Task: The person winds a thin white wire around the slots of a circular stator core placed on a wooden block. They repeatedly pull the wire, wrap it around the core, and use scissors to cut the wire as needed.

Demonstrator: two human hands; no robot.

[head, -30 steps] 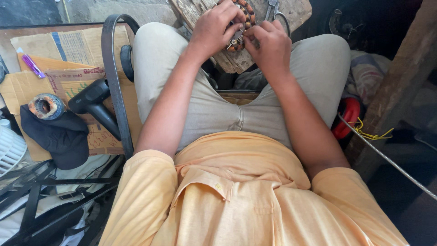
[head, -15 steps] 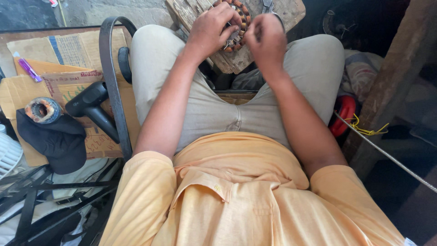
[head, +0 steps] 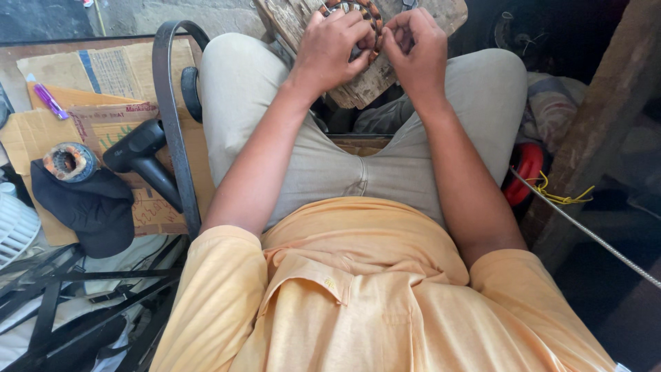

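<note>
A round metal part wound with copper-coloured coils lies on a worn wooden block between my knees at the top of the view. My left hand grips the part's left side, fingers curled over its rim. My right hand is closed at its right side, fingertips pinched near the coils; I cannot tell what it pinches. Both forearms reach forward over my grey trousers and yellow shirt. Much of the part is hidden by my hands and the frame's edge.
On cardboard sheets at the left lie a black rubber belt, a black handle-shaped tool, a small wound coil on a dark cloth, and a purple pen. A red object, yellow wire and a wooden beam stand at the right.
My hands have shifted slightly on the coiled part, the right hand's fingers curling tighter toward the left hand. The view has tilted a little; nothing else has moved.
</note>
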